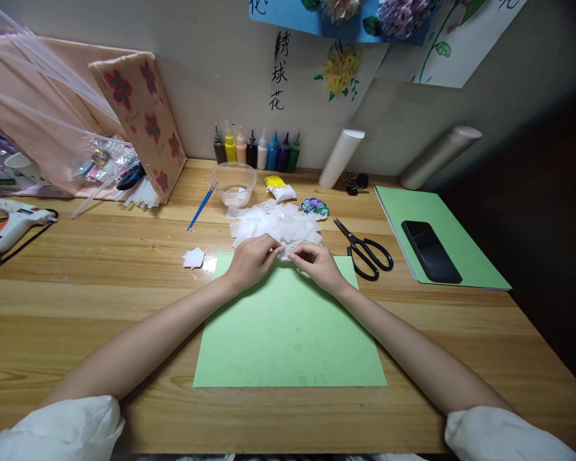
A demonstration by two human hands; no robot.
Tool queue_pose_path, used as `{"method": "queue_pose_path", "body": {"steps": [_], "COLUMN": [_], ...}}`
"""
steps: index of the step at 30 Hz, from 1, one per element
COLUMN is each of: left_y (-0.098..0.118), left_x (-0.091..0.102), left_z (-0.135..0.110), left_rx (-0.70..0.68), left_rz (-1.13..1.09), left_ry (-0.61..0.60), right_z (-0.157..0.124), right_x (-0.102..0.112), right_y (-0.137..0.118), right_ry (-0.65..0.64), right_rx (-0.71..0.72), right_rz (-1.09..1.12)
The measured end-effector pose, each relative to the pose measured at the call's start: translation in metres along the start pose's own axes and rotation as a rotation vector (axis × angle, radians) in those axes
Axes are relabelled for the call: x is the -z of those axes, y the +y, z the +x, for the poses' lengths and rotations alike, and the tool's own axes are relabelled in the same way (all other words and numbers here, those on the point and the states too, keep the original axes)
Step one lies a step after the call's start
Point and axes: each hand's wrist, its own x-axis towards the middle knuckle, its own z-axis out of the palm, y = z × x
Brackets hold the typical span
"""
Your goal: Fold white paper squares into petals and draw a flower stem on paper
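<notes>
Clock positions from middle of green sheet (290, 333). Left hand (253, 261) at 11, right hand (317, 264) at 1, both in near-closed pinches, apparently on a small whitish piece (285, 254) at 12; its outline blurs into the white paper pile (269, 221) just beyond. Far ends of pile pieces overlap, hard to separate. Glue gun (14, 224) at 10, cut off by frame edge; both sleeves (60, 429) cropped at 7 and 5. Bagged oddments near 10 hard to make out. Wall sheet (307, 83) at 12 reads 绣球花, first character partly blotted; 花 above it clipped by top edge.
</notes>
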Motion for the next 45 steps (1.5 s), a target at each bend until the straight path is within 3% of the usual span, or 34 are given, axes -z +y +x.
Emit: {"method": "queue_pose_path", "body": {"steps": [6, 9, 12, 16, 19, 26, 45], "left_y": [-0.011, -0.014, -0.01, 0.002, 0.007, 0.007, 0.007], "left_x": [0.001, 0.002, 0.002, 0.001, -0.002, -0.003, 0.0], "left_z": [0.005, 0.007, 0.005, 0.001, -0.002, -0.003, -0.003], "left_rx": [0.389, 0.469, 0.335, -0.001, -0.131, -0.072, -0.019], "left_rz": [-0.136, -0.098, -0.065, -0.044, 0.002, 0.019, -0.05], "left_ry": [0.18, 0.274, 0.291, 0.093, 0.007, 0.05, 0.01], "right_z": [0.001, 0.001, 0.0, 0.001, 0.001, 0.0, -0.001], "right_x": [0.001, 0.001, 0.001, 0.0, 0.001, 0.003, 0.001], "right_y": [0.002, 0.003, 0.003, 0.001, -0.001, -0.002, 0.0], "right_ry": [0.046, 0.04, 0.023, 0.024, -0.01, -0.06, -0.064], "right_rx": [-0.06, -0.062, -0.058, -0.037, -0.024, -0.008, 0.011], "right_rz": [0.02, 0.029, 0.027, 0.056, 0.069, 0.071, 0.037]}}
